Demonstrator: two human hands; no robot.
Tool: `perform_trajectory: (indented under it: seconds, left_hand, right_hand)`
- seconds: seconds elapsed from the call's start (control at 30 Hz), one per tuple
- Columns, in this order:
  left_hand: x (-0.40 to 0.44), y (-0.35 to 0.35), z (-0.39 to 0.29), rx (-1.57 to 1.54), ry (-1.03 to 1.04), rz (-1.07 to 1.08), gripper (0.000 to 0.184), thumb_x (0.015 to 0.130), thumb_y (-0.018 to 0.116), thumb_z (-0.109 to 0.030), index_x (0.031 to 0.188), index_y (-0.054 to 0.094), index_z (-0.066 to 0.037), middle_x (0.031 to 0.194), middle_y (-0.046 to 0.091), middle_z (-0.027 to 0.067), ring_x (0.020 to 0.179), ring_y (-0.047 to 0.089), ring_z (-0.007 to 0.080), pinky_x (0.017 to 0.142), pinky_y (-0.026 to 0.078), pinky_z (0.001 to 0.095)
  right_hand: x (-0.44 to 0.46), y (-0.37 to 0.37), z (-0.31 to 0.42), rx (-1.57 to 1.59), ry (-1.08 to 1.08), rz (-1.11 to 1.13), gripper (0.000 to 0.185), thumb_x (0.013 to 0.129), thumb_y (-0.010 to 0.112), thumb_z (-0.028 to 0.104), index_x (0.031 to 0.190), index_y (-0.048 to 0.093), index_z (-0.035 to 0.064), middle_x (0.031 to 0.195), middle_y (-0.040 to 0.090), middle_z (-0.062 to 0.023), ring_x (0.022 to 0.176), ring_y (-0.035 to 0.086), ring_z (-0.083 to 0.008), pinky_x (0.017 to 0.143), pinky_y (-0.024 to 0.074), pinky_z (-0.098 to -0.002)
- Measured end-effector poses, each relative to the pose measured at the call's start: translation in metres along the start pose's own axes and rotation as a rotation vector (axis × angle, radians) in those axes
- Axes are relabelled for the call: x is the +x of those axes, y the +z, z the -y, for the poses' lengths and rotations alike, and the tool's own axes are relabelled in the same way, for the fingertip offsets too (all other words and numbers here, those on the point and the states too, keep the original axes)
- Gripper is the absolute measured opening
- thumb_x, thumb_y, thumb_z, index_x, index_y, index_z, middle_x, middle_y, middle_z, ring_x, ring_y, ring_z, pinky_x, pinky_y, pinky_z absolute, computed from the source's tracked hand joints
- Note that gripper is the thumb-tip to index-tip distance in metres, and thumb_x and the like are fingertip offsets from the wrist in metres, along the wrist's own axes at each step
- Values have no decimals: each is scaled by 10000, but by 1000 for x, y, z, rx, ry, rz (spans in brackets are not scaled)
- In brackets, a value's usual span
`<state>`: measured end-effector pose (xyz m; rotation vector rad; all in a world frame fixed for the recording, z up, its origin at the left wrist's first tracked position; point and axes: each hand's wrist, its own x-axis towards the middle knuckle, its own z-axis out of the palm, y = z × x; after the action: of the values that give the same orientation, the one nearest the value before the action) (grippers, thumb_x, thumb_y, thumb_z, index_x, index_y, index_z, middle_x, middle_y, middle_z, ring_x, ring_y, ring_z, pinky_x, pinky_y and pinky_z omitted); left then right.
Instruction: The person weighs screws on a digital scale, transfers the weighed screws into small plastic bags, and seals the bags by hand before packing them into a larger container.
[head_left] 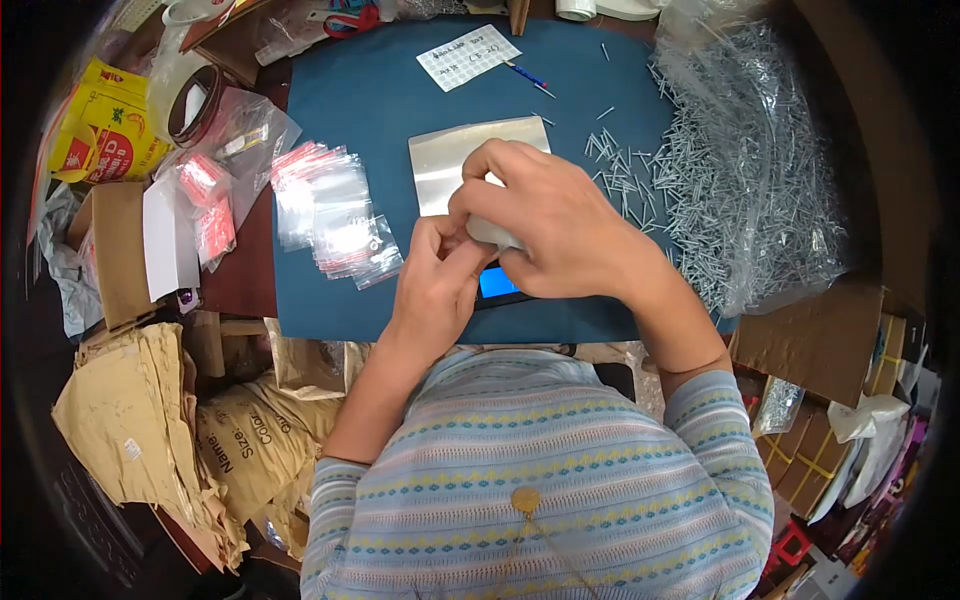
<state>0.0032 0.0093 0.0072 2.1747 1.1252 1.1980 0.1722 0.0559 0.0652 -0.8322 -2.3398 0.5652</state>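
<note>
Pale object (pixel 492 234): how is it best handled at this step?

I should support it with a steady right hand (pixel 545 215), apply light pressure only, and work at its edge with the fingertips of the left hand (pixel 432 288). Both palms should clear the blue display (pixel 498 281), just on the near side.

Where does it lie relative to your fingers?

It sits under my partly curled right fingers, which hold it with the thumb at its near side. My left thumb and forefinger stand close together beside its left edge; I cannot tell whether they grip it. Beyond is the metal tray (pixel 440 165); farther out, loose fasteners (pixel 680 210) lie right, clear bags (pixel 342 205) left, and a marked sheet (pixel 468 57) lies farthest.
</note>
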Motion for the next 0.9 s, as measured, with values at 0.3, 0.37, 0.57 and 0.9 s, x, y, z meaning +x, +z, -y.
perform_trajectory:
  seconds: [0.3,0.37,0.57,0.9]
  left_hand:
    - [0,-21,2,30,-98,-68,82,792,635,42,862,620,2,1120,540,177,912,616,287,779,521,354]
    - [-3,-24,1,-116,-162,-65,52,821,613,44,864,608,15,1178,530,202,963,641,290,809,542,348]
    - [-11,-29,-8,-391,-185,-30,26,876,587,11,886,584,35,1198,522,248,961,659,288,798,553,326]
    - [-6,-20,-18,-552,-371,132,173,760,709,36,920,647,12,1010,649,136,898,664,195,755,530,282]
  right_hand:
    - [-61,41,-79,32,340,-173,676,640,824,306,1195,515,76,1239,509,-133,1106,535,-302,997,333,-396]
    - [-63,44,-68,-44,240,-259,568,708,794,323,1165,564,76,1191,571,-107,1107,541,-262,1029,262,-385]
    - [-50,10,-22,188,73,-145,108,804,694,160,845,621,92,845,613,-4,830,571,-168,842,346,-338]
    - [-47,9,-4,176,-131,-97,72,737,651,96,754,584,76,705,527,-37,693,529,-227,804,364,-385]
